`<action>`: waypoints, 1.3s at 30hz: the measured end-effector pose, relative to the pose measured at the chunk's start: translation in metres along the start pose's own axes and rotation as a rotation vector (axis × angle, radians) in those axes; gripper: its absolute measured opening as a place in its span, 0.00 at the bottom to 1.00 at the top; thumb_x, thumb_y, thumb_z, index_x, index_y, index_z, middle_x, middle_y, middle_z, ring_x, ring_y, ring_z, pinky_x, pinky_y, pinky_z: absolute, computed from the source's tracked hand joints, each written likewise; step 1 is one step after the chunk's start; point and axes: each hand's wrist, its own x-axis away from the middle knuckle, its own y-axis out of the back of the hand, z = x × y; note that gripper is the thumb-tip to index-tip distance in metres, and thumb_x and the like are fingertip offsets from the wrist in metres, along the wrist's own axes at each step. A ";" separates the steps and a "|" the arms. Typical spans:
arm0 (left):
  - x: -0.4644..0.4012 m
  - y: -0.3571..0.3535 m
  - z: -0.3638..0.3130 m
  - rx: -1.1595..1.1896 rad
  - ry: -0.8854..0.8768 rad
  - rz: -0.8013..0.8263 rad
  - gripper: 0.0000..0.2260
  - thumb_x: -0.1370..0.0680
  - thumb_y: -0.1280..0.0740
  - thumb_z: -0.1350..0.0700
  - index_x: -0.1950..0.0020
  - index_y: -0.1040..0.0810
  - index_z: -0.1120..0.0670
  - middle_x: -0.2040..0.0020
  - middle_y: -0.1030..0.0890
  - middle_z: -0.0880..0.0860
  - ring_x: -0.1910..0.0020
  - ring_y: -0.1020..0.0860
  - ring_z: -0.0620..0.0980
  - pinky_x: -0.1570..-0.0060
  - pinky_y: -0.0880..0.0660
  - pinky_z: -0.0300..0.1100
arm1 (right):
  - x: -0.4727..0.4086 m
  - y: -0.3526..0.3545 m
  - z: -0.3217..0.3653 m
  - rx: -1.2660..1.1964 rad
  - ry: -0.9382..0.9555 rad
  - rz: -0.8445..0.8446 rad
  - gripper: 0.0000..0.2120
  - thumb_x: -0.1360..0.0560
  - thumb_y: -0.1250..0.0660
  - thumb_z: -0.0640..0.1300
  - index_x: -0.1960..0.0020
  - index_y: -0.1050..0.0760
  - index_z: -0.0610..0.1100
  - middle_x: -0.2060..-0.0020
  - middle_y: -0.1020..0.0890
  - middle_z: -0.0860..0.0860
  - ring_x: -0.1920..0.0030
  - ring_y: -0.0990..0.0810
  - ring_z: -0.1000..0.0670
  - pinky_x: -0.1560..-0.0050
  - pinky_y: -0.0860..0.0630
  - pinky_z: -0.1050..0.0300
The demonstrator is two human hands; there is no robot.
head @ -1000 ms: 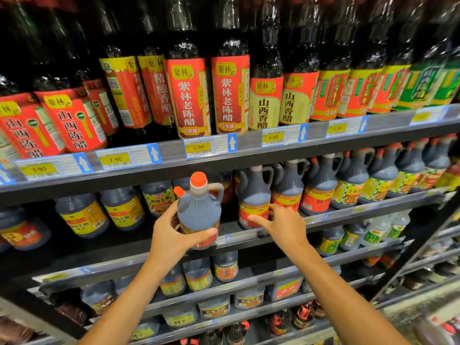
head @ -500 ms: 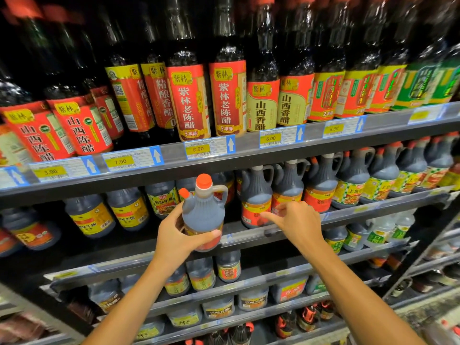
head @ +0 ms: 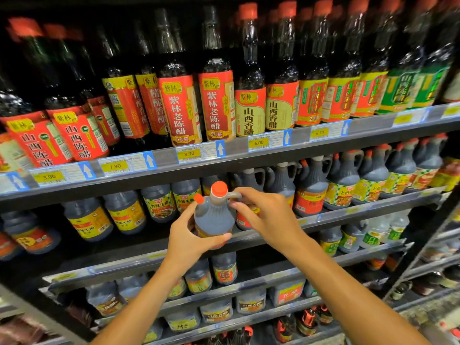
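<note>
The dark sauce jug (head: 214, 216) with the orange cap (head: 219, 188) stands upright in the air, just in front of the middle shelf (head: 361, 209) and near a row of similar jugs (head: 312, 185). The left hand (head: 189, 240) wraps its lower body from the left, fingers clamped round the label. The right hand (head: 271, 217) reaches in from the right, its fingers (head: 249, 191) pinching the jug's loop handle.
</note>
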 end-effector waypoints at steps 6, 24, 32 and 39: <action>-0.002 -0.015 0.000 -0.054 -0.059 -0.053 0.34 0.40 0.16 0.47 0.37 0.23 0.48 0.43 0.18 0.40 0.41 0.20 0.42 0.47 0.22 0.33 | 0.009 -0.001 -0.014 0.082 0.105 -0.074 0.11 0.18 0.35 0.51 0.41 0.19 0.47 0.58 0.14 0.53 0.59 0.15 0.52 0.64 0.21 0.50; -0.032 -0.039 0.042 -0.226 0.213 -0.112 0.33 0.39 0.15 0.48 0.39 0.24 0.52 0.44 0.19 0.49 0.44 0.21 0.50 0.49 0.22 0.42 | -0.012 -0.039 -0.049 0.036 -0.136 -0.030 0.10 0.23 0.29 0.46 0.42 0.17 0.47 0.58 0.13 0.48 0.57 0.14 0.45 0.59 0.18 0.46; -0.047 -0.032 0.052 -0.210 0.359 -0.070 0.33 0.40 0.17 0.42 0.44 0.23 0.57 0.48 0.18 0.50 0.47 0.19 0.49 0.48 0.19 0.49 | 0.008 -0.026 -0.067 -0.172 -0.306 0.006 0.19 0.25 0.25 0.42 0.35 0.20 0.43 0.47 0.13 0.50 0.48 0.15 0.57 0.43 0.19 0.61; -0.058 -0.024 0.052 -0.300 0.424 0.060 0.23 0.35 0.21 0.38 0.55 0.18 0.56 0.57 0.14 0.51 0.54 0.16 0.48 0.55 0.21 0.45 | 0.032 -0.016 -0.083 -0.075 -0.448 -0.090 0.18 0.26 0.23 0.47 0.39 0.18 0.41 0.58 0.15 0.55 0.57 0.17 0.59 0.49 0.19 0.63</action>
